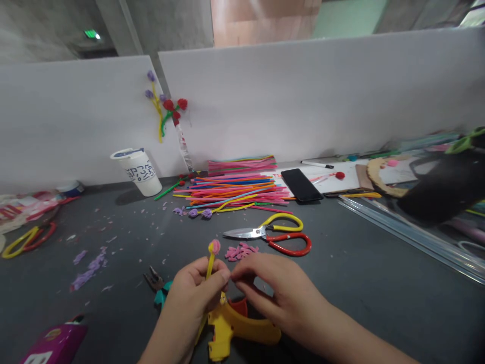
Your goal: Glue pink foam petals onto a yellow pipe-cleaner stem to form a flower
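My left hand is closed round a yellow pipe cleaner that stands roughly upright, with a small pink and yellow bud at its top. Close against the left thumb, my right hand has thumb and index finger nearly together; whatever lies between them is too small to make out. A yellow glue gun with a red trigger lies below both hands. Just beyond my fingers is a small pile of cut pink pieces. Scissors with one yellow and one red handle lie open behind the pile.
Pliers lie left of my hands, near purple scraps. Bundles of coloured pipe cleaners, a phone and a white cup line the back. Clear rods and a dark jug are at right.
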